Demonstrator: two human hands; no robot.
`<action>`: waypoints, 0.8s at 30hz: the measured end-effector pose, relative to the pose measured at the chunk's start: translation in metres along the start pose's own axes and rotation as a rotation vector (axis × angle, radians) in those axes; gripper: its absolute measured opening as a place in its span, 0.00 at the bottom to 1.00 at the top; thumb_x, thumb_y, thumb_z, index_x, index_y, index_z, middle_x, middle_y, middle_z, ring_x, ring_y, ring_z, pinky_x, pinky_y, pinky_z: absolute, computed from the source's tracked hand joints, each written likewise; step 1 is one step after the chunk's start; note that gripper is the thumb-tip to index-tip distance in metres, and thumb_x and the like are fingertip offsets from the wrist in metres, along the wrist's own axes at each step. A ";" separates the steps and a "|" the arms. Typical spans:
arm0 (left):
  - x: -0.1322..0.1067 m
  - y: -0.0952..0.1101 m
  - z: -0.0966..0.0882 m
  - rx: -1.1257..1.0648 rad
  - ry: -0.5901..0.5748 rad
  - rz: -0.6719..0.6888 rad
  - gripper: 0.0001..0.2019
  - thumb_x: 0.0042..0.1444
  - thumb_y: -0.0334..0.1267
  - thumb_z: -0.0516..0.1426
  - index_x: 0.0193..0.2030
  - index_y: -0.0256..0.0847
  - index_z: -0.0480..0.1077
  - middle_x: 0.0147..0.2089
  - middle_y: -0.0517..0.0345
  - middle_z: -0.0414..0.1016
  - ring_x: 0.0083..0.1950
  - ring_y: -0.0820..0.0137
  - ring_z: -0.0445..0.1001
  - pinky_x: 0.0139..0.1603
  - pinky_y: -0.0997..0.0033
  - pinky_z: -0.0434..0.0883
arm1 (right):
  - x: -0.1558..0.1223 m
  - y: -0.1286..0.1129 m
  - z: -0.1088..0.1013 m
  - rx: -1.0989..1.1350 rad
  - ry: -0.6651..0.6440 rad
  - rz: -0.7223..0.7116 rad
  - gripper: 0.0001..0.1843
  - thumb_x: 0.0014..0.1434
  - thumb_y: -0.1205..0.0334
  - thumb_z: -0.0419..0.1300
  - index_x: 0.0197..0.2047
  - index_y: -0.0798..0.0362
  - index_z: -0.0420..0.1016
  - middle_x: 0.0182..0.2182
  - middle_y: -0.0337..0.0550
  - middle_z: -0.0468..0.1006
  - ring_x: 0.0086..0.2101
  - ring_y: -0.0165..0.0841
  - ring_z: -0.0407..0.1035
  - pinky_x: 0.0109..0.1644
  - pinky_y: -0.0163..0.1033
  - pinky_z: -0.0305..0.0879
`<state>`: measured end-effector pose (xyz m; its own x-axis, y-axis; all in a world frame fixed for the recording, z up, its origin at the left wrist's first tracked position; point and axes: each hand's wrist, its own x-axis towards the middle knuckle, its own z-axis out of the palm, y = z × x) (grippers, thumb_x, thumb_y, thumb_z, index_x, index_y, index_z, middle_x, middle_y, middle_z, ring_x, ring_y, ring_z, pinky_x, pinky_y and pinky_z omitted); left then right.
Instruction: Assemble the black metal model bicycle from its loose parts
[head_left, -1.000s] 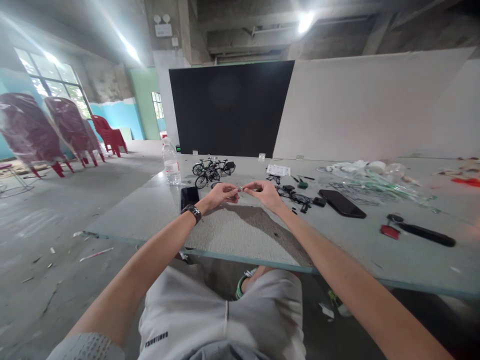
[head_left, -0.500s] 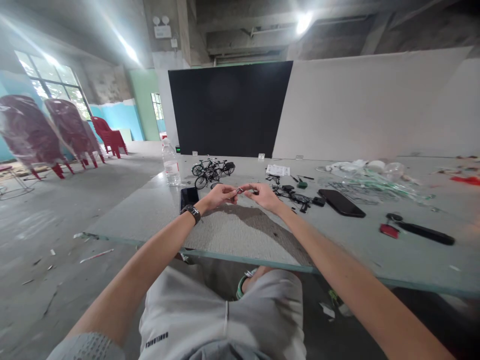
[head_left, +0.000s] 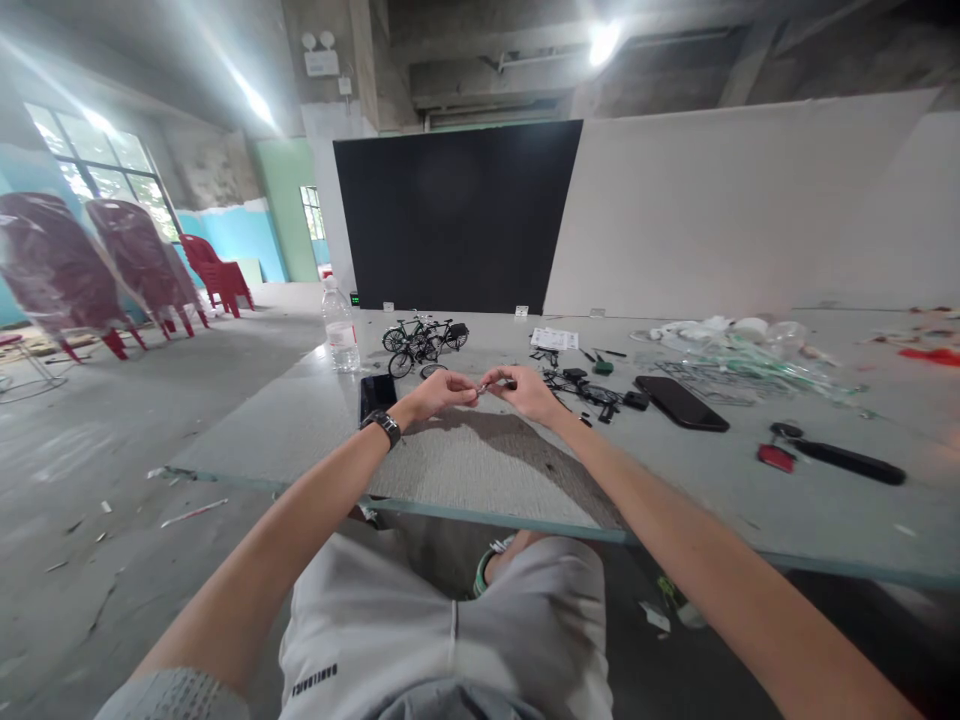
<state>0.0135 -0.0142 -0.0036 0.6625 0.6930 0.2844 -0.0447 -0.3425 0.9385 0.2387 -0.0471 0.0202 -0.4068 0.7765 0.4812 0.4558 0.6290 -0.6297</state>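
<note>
My left hand (head_left: 439, 392) and my right hand (head_left: 523, 389) meet above the grey table (head_left: 480, 465), fingertips pinched together. Between them is a tiny metal part (head_left: 481, 385), too small to name; both hands grip it. A black watch (head_left: 384, 425) is on my left wrist. Just behind my hands stand small black model bicycles (head_left: 424, 341). Loose black bicycle parts (head_left: 589, 389) lie to the right of my right hand.
A black phone (head_left: 377, 393) lies left of my left hand, a water bottle (head_left: 340, 328) behind it. Another phone (head_left: 681, 402), a black tool (head_left: 847, 462), a red piece (head_left: 774, 457), plastic bags (head_left: 739, 355) and a paper sheet (head_left: 556, 339) lie right. Red chairs (head_left: 112, 265) stand far left.
My hands stay pinched together over the table; they shifted only slightly, and the fingers of my right hand turned a little on the small part.
</note>
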 end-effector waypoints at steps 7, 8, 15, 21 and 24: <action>0.002 0.003 0.003 -0.128 0.047 -0.024 0.27 0.50 0.57 0.69 0.43 0.32 0.78 0.38 0.48 0.79 0.41 0.67 0.78 0.55 0.58 0.72 | 0.004 -0.007 0.000 -0.011 0.013 0.001 0.18 0.65 0.49 0.58 0.48 0.49 0.83 0.43 0.51 0.85 0.43 0.44 0.79 0.48 0.48 0.74; 0.003 0.003 0.003 -0.154 0.056 -0.029 0.27 0.49 0.57 0.70 0.42 0.32 0.77 0.38 0.48 0.79 0.41 0.66 0.79 0.56 0.57 0.73 | 0.006 -0.007 -0.005 -0.047 0.010 0.003 0.19 0.66 0.49 0.57 0.50 0.49 0.83 0.44 0.51 0.85 0.44 0.45 0.78 0.48 0.48 0.73; 0.005 0.003 0.003 -0.138 0.165 -0.019 0.24 0.55 0.56 0.67 0.44 0.34 0.76 0.41 0.44 0.80 0.43 0.65 0.80 0.56 0.57 0.73 | -0.012 0.015 -0.109 -0.682 0.035 0.419 0.15 0.67 0.56 0.58 0.40 0.56 0.84 0.37 0.56 0.84 0.35 0.42 0.75 0.40 0.44 0.66; 0.001 0.009 0.005 -0.123 0.200 -0.105 0.24 0.55 0.54 0.68 0.44 0.33 0.74 0.42 0.43 0.80 0.39 0.67 0.79 0.49 0.60 0.75 | -0.046 0.042 -0.154 -0.553 -0.400 0.634 0.06 0.48 0.63 0.73 0.32 0.53 0.86 0.33 0.53 0.85 0.34 0.40 0.76 0.38 0.41 0.63; 0.001 0.008 0.005 -0.130 0.211 -0.110 0.24 0.54 0.54 0.68 0.45 0.33 0.73 0.42 0.42 0.81 0.39 0.67 0.79 0.48 0.60 0.75 | -0.045 0.053 -0.144 -0.555 -0.417 0.611 0.08 0.44 0.58 0.75 0.28 0.51 0.85 0.29 0.49 0.84 0.30 0.39 0.76 0.34 0.39 0.64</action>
<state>0.0175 -0.0193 0.0036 0.4988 0.8430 0.2012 -0.0854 -0.1832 0.9794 0.3951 -0.0440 0.0531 -0.1740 0.9709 -0.1646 0.9553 0.1259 -0.2675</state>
